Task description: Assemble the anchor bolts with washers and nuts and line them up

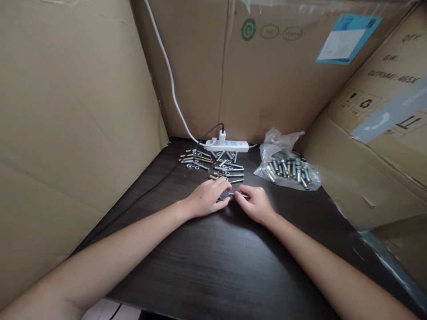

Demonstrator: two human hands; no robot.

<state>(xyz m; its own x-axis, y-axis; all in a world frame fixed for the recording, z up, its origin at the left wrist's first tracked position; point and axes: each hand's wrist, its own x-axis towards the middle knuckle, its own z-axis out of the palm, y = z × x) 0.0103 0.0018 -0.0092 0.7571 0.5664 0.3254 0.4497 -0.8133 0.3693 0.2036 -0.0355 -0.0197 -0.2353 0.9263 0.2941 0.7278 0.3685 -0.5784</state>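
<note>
My right hand (255, 202) is closed around a metal bolt (232, 194), whose end sticks out to the left between thumb and forefinger. Facing it, my left hand (207, 195) has its fingers curled, with thumb and fingertips close to that bolt end. Whatever the left fingertips hold is too small and shaded to make out. A small metal ring (219, 199) shows in the gap of the left hand. Just beyond the hands lie several loose bolts (233, 175), silver and brass-coloured. More bolts with washers and nuts (201, 166) are spread to the left of these.
A clear plastic bag (287, 171) full of bolts lies at the right. Behind the loose parts is a white power strip (230, 146) with a plugged-in charger. A black cable (143, 194) crosses the dark table (213, 271). Large cardboard boxes (276, 89) wall in three sides.
</note>
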